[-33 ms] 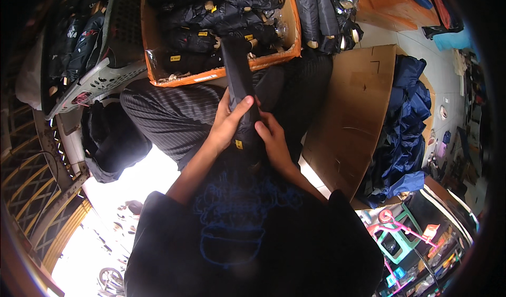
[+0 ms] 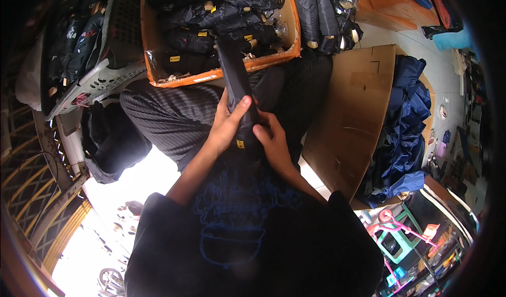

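Note:
Above my lap I hold a folded black umbrella (image 2: 234,70), its far end pointing up toward the carton and leaning a little left. My left hand (image 2: 230,122) is wrapped round its middle from the left, thumb lying along the top. Lower down, my right hand (image 2: 271,133) closes on its right side with the thumb pressed against the black cloth. A small yellow label (image 2: 240,144) shows near the end closest to me. That near end blends into my dark shirt, so its shape is hard to make out.
Ahead stands an orange-edged carton (image 2: 200,78) filled with black folded umbrellas (image 2: 190,37). More umbrellas (image 2: 312,17) lie right of it. A grey crate (image 2: 97,75) stands at left. A cardboard box (image 2: 348,117) with dark blue cloth (image 2: 408,112) sits at right.
The umbrella's far end has tipped slightly to the left. Both hands keep their hold, with the right thumb shifted a touch.

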`<state>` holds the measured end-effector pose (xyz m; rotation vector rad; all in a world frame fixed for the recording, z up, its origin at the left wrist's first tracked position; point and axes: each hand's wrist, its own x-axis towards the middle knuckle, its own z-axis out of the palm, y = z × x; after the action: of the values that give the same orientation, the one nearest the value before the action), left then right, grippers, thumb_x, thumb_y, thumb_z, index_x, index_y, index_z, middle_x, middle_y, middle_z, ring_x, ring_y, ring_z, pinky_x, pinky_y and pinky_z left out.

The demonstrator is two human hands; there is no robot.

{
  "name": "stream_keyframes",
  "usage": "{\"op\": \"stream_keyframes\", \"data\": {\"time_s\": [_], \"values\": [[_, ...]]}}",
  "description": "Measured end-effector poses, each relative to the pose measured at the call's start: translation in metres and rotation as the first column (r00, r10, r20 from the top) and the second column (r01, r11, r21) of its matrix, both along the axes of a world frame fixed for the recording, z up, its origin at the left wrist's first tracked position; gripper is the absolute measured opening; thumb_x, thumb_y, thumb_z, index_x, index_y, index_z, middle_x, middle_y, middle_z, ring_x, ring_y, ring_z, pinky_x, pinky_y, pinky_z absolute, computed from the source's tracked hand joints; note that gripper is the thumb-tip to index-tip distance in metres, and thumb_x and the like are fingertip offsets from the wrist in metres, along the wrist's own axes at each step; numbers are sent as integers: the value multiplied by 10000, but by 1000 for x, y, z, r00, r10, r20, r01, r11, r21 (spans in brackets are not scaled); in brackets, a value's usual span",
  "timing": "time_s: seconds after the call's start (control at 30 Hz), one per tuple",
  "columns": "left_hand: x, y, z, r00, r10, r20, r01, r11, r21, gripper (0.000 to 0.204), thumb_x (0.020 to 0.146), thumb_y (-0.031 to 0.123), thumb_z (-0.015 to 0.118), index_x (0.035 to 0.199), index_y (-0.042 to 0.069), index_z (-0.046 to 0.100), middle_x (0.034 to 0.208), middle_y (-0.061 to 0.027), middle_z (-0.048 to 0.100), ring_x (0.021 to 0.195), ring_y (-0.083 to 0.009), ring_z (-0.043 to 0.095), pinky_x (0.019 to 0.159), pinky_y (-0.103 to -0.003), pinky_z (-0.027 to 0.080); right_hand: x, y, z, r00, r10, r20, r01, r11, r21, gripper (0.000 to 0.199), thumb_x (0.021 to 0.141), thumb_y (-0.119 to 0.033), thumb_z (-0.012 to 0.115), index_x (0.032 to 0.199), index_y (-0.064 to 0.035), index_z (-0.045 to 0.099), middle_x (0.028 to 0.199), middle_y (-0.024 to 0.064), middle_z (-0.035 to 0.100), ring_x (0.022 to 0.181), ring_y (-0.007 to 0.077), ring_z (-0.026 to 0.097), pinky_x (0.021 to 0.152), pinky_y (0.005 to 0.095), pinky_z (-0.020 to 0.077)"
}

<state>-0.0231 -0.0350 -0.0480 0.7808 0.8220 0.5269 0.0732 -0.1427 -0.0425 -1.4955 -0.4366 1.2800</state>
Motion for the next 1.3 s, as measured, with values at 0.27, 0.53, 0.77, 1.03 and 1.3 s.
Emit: {"op": "stream_keyframes", "data": {"time_s": [0.27, 0.53, 0.77, 1.03, 1.3], "values": [[-5, 7, -20, 999, -33, -12, 33, 999, -12, 544, 939, 486, 497, 1166, -7, 533, 1004, -109, 616, 940, -189, 602, 864, -327, 473, -2, 9, -1, 983, 108, 146, -102, 993, -52, 441, 891, -239, 632, 1221, 29, 514, 1056, 124, 637, 1024, 170, 585, 900, 302, 439], [1, 11, 1, 994, -1, 109, -2, 1000, 27, 387, 929, 342, 604, 1098, 7, 511, 917, -133, 643, 784, -212, 660, 715, -327, 549, -4, 12, -8, 989, 85, -120, -90, 995, -39, 532, 906, -252, 591, 1330, 41, 458, 1152, 157, 612, 1091, 212, 574, 952, 304, 415], [-1, 10, 12, 996, 66, 62, -63, 997, -44, 522, 982, 514, 417, 1090, 10, 504, 919, -139, 641, 770, -220, 658, 687, -336, 554, -5, 17, 6, 984, 169, -53, -170, 986, -1, 439, 910, -279, 593, 1214, 33, 542, 1084, 94, 615, 999, 153, 579, 892, 279, 430], [-6, -9, 11, 993, 111, 39, -111, 994, -7, 682, 995, 577, 240, 1134, -28, 523, 1017, -169, 624, 892, -233, 642, 822, -369, 532, -4, 14, 6, 969, 113, -220, -133, 988, -78, 468, 883, -256, 642, 1205, 69, 542, 1116, 123, 612, 1055, 180, 568, 938, 301, 411], [-12, -4, 6, 998, 51, 35, -52, 999, 16, 599, 1011, 521, 286, 1155, -15, 512, 1035, -154, 634, 935, -238, 639, 845, -346, 512, -11, 9, 8, 996, 67, 65, -72, 995, 75, 463, 870, -219, 642, 1232, 49, 536, 1076, 122, 634, 1022, 168, 584, 912, 303, 434]]}}
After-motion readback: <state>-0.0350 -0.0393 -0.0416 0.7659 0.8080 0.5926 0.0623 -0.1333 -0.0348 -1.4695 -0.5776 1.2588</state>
